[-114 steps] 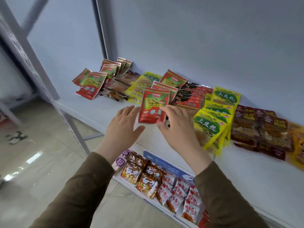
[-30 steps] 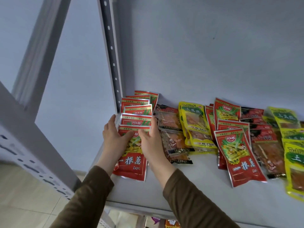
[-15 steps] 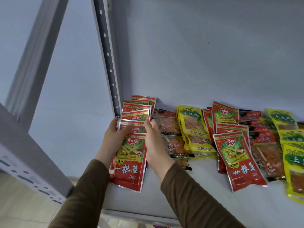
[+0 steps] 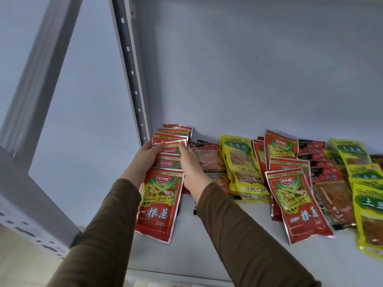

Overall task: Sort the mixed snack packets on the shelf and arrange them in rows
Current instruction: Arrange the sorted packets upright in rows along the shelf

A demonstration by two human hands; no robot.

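A row of several overlapping red snack packets runs from the shelf's back left corner toward the front. My left hand holds the left edge of a packet in the middle of that row, thumb on top. My right hand presses the same packet's right edge with straight fingers. To the right lie dark orange packets, yellow packets and more red packets, still mixed.
The white shelf board meets a grey perforated upright post at the back left. More yellow packets and dark packets crowd the right side. The wall stands close behind.
Both hands slid further back along the red row, from the second packet to one deeper in. The front red packet now lies uncovered.
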